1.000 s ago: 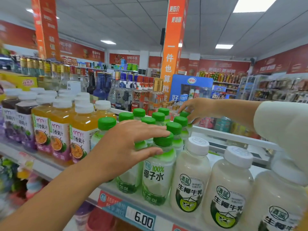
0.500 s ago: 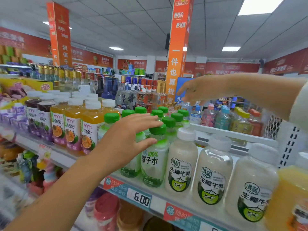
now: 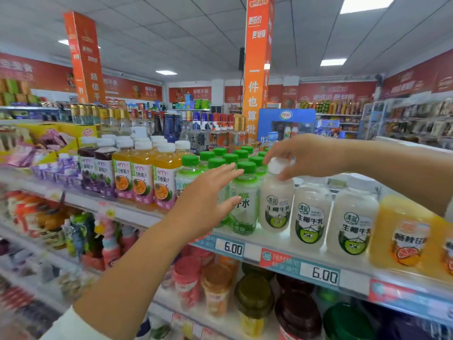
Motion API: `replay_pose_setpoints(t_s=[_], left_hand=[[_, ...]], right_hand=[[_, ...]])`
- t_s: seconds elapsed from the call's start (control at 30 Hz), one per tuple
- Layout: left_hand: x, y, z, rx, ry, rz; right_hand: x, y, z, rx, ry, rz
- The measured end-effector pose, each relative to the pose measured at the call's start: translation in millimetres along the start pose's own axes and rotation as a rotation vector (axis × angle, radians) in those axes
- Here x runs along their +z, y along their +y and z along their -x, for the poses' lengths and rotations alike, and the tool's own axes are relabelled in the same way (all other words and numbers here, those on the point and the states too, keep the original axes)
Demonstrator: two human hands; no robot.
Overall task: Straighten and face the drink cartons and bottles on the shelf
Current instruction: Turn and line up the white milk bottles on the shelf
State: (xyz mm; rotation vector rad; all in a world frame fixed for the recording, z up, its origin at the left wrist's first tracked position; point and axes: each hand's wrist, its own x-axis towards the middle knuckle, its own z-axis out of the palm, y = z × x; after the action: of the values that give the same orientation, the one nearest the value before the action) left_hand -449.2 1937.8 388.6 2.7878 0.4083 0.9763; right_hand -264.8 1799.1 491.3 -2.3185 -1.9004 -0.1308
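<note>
While the right hand (image 3: 302,155) pinches the white cap of the leftmost milk bottle (image 3: 275,207), that bottle stands at the front edge of the shelf (image 3: 252,252), just beside a green-capped coconut water bottle (image 3: 245,207). The left hand (image 3: 208,204) is spread flat, fingers straight, in front of the green-capped row (whether it touches is hard to tell). Two neighbouring white bottles (image 3: 310,217) stand to the right, labels forward.
</note>
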Motion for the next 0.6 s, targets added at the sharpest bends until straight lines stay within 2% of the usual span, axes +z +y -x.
replay_pose_setpoints(t_s=[0.1, 0.2, 0.3, 0.37, 0.47, 0.6], left_hand=[[-3.5, 4.3, 28.3, -0.030, -0.024, 0.064], [-6.3, 15.2, 64.1, -0.121, -0.070, 0.332], [-1.0, 27.7, 107.6, -0.230, -0.137, 0.768], [8.9, 34.0, 141.4, -0.287, -0.205, 0.977], [22.5, 36.7, 192.2, -0.361, -0.234, 1.041], [32.0, 33.2, 241.7, -0.484, -0.232, 1.083]], right_hand=[[-9.9, -19.0, 27.7, -0.028, 0.205, -0.153], [-10.2, -43.4, 52.5, -0.071, 0.345, -0.391], [18.2, -67.0, 71.0, -0.074, 0.334, -0.737], [48.4, -86.3, 82.2, -0.033, 0.321, -0.929], [99.4, -119.2, 98.1, 0.013, 0.322, -1.144], [156.8, -142.8, 105.8, 0.093, 0.327, -1.287]])
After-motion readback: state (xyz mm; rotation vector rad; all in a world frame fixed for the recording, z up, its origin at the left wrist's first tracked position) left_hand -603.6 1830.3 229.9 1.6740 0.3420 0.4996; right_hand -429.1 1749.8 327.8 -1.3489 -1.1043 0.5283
